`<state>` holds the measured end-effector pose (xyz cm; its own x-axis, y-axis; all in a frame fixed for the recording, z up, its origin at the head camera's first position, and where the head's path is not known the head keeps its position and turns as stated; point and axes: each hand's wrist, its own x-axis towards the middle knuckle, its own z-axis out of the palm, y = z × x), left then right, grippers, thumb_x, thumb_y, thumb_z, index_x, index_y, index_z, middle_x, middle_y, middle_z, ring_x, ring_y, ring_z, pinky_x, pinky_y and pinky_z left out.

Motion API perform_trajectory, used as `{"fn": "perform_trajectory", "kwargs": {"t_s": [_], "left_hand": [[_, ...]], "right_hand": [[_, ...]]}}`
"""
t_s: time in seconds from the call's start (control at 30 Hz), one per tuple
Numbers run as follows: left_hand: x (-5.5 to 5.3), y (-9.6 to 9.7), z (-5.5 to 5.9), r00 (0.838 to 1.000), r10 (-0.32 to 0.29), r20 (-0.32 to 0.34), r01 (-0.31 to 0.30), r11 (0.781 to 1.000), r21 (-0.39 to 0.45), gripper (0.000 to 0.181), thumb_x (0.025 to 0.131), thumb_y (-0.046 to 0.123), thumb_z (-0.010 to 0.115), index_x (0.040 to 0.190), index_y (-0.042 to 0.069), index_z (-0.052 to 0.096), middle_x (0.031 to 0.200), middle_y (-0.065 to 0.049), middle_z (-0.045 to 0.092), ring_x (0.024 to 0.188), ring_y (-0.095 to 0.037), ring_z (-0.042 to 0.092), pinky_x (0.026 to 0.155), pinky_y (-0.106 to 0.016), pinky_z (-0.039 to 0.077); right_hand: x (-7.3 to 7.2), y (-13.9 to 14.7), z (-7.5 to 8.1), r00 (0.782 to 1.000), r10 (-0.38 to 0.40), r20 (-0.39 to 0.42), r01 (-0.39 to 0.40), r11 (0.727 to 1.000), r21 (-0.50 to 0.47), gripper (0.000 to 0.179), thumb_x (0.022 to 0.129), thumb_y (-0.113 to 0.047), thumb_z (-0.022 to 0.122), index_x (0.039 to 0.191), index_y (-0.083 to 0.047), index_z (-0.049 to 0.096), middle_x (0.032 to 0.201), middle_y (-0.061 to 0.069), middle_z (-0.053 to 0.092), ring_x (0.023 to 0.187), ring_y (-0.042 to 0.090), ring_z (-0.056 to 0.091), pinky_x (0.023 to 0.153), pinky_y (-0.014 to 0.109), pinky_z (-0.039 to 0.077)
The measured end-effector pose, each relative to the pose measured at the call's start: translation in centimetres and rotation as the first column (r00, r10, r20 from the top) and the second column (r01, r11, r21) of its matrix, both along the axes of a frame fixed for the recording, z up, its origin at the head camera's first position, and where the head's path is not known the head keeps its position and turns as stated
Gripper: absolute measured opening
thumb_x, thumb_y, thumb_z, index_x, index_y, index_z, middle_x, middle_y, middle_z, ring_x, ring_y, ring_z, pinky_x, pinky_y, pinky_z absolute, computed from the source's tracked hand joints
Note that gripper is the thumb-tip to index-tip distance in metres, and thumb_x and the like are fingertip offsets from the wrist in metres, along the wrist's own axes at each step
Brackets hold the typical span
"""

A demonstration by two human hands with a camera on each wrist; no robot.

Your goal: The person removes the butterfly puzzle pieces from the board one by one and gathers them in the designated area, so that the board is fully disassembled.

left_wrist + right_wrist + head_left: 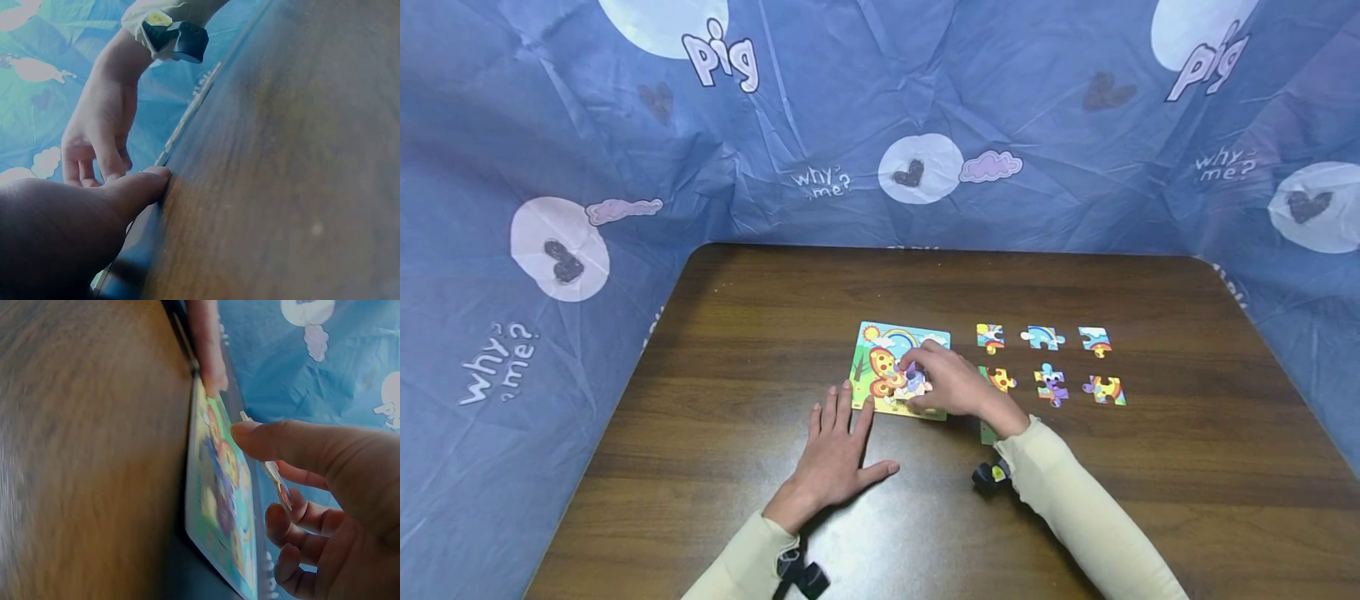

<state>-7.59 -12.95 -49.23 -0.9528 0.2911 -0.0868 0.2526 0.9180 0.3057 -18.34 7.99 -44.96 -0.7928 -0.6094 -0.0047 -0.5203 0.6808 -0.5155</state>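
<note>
A picture puzzle board (pixel 861 367) with a butterfly, a rainbow and a sun lies on the table. My left hand (pixel 835 458) rests palm down with straight, spread fingers, the fingertips at the board's lower left edge. Above the board's right half, my right hand (pixel 953 383) pinches a colourful puzzle piece (pixel 280 484) between thumb and fingers. The right wrist view shows this piece tilted and slightly apart from the board. In the left wrist view the left thumb (pixel 140 187) fills the front and hides most of the board.
Loose puzzle pieces lie in rows right of the board, among them a rainbow piece (pixel 1042 337) and a purple piece (pixel 1051 386). A green piece (pixel 987 433) is partly hidden under the right wrist. Blue printed cloth (pixel 850 108) hangs around the brown table (pixel 737 333).
</note>
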Motion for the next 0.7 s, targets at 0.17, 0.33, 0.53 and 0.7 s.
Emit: {"fn": "perform_trajectory", "kwargs": {"t_s": [0.17,0.33,0.53,0.7], "left_hand": [[0.0,0.0,0.0,1.0,0.003,0.011,-0.003,1.0,-0.004,0.099,0.087,0.069,0.059,0.158,0.006,0.028,0.165,-0.031,0.011,0.153,-0.05,0.012,0.121,-0.066,0.017],[0.0,0.0,0.0,1.0,0.008,0.022,-0.008,1.0,-0.002,0.099,0.087,0.069,0.059,0.158,0.007,0.028,0.166,-0.03,0.01,0.154,-0.05,0.011,0.122,-0.066,0.016],[0.0,0.0,-0.1,1.0,0.008,0.013,-0.008,1.0,-0.001,0.099,0.087,0.069,0.059,0.158,0.007,0.027,0.165,-0.031,0.01,0.154,-0.05,0.011,0.122,-0.067,0.016],[0.0,0.1,-0.1,1.0,0.005,0.009,-0.005,1.0,-0.001,0.099,0.087,0.069,0.059,0.158,0.007,0.027,0.165,-0.031,0.01,0.154,-0.05,0.011,0.122,-0.067,0.016]], "right_hand": [[0.1,1.6,0.6,1.0,-0.026,-0.003,0.026,0.999,-0.028,0.044,0.075,-0.021,0.087,0.114,-0.014,0.067,0.1,0.004,0.06,0.08,0.013,0.052,0.068,0.027,0.044],[0.3,3.3,1.0,0.997,-0.077,-0.003,0.077,0.996,-0.047,0.046,0.073,-0.021,0.087,0.114,-0.012,0.068,0.094,0.005,0.058,0.078,0.014,0.049,0.066,0.026,0.042],[0.6,5.4,1.4,0.994,-0.104,-0.03,0.101,0.991,-0.084,0.043,0.07,-0.017,0.086,0.108,-0.01,0.069,0.095,0.005,0.062,0.081,0.014,0.052,0.072,0.028,0.044],[1.0,7.0,1.5,0.991,-0.128,-0.047,0.123,0.988,-0.095,0.043,0.07,-0.017,0.088,0.109,-0.012,0.069,0.098,0.003,0.063,0.082,0.013,0.055,0.074,0.03,0.045]]}}
